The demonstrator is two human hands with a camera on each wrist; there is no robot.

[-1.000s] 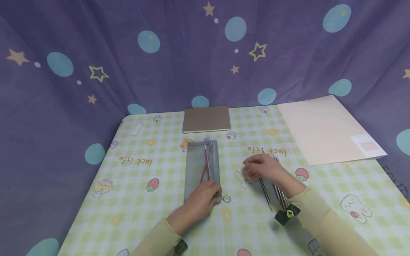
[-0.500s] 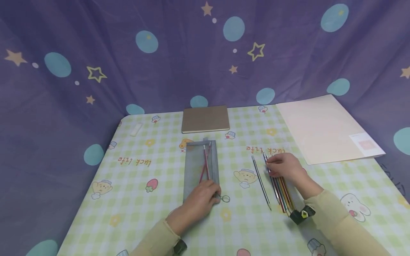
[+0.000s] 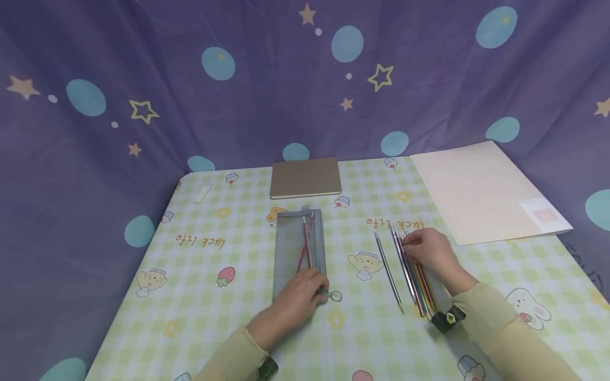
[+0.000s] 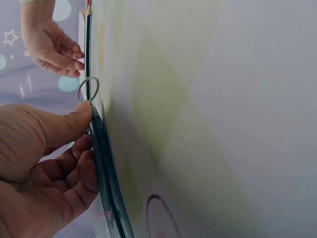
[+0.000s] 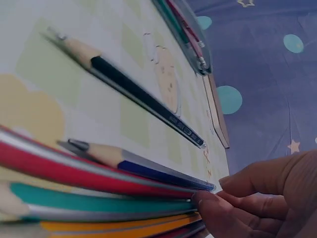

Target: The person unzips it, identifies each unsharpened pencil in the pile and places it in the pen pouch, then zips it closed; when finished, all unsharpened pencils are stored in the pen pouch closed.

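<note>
Since a second ago the right hand (image 3: 431, 254) has moved off the lone pencil (image 3: 389, 272) to the far ends of the pencil bundle (image 3: 419, 288), toward the tabletop (image 3: 190, 317)'s right edge, so I'd read work as now at the bundle; fingertips touch it, can't tell if they pinch. Left hand (image 3: 300, 296) pinches the near end of the pencil case (image 3: 288, 243), mid-tabletop, two pencils visible inside. Writing: orange "luck life" print (image 3: 200, 241), upside down; lone pencil's lettering (image 5: 184, 129) and far-right-corner folder (image 3: 476, 196)'s label (image 3: 545, 214) unreadable.
</note>
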